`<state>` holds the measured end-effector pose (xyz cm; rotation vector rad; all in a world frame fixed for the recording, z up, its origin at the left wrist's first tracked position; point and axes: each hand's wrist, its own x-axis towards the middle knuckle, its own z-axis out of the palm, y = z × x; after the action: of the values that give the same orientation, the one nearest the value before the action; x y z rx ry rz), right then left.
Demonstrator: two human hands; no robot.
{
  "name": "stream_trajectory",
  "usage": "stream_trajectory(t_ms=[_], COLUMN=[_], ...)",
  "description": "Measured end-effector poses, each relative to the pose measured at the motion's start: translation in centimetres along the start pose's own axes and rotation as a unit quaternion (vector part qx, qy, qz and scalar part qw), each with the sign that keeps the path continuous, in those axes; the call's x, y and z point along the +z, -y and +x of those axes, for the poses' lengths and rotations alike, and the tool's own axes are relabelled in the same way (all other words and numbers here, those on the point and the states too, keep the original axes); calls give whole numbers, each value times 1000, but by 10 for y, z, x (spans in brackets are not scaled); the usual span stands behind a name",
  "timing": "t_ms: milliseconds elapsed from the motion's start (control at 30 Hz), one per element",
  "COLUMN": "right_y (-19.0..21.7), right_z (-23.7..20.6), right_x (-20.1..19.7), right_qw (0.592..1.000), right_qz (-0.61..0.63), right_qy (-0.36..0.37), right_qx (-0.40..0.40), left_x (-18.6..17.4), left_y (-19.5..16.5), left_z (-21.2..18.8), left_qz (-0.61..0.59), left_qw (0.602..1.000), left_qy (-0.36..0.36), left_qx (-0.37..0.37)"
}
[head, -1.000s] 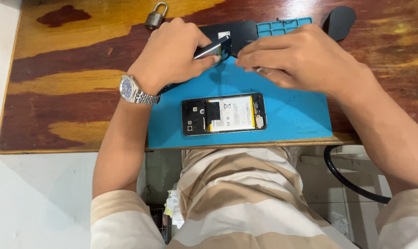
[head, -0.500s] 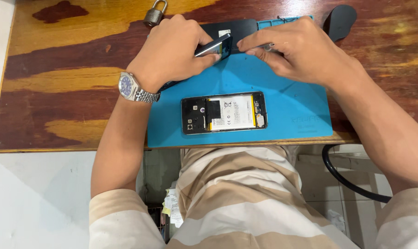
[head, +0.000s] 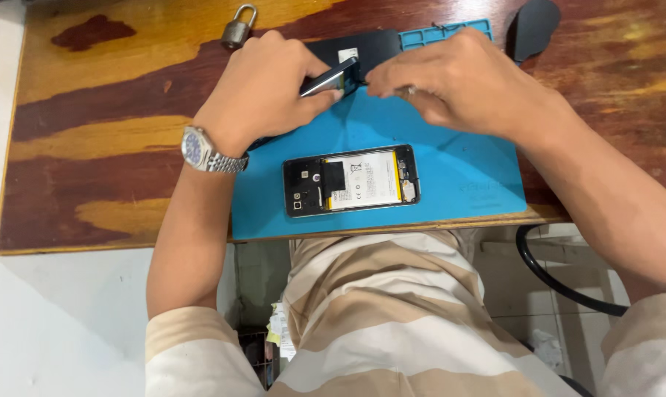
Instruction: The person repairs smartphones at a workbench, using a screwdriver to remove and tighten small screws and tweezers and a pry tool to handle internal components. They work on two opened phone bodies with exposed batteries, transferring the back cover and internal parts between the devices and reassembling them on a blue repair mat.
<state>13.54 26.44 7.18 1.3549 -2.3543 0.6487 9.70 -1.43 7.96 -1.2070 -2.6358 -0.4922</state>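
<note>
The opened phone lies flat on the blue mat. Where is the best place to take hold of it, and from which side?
Probably by its two long edges. The opened phone lies flat with its back off, battery and boards facing up, so pinch the frame only. Come from above on the near side, since both hands, left and right, are busy farther back on the blue mat.

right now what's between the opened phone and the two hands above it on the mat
In the head view, only bare blue mat lies between the opened phone and the left hand and right hand. The hands hold a dark flat part farther up.
</note>
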Motion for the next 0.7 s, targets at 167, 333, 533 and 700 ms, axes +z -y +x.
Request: stream_trajectory(t_ms=[167,333,533,700], right_y=[-8,-10,-6,-3], right_z=[-1,2,0,1], right_x=[7,14,13,11], right_qw=[996,992,995,997], right_qz=[57,81,74,62], right_qy=[-34,-35,-41,-39], right_qx=[64,88,55,35], left_x=[-6,-8,-8,-6], left_y=[-6,-8,-6,0], left_z=[2,2,1,0], left_qz=[-1,0,-20,-24], left_qw=[998,999,997,998], left_qy=[38,32,47,39], left_qx=[-46,-36,-51,-50])
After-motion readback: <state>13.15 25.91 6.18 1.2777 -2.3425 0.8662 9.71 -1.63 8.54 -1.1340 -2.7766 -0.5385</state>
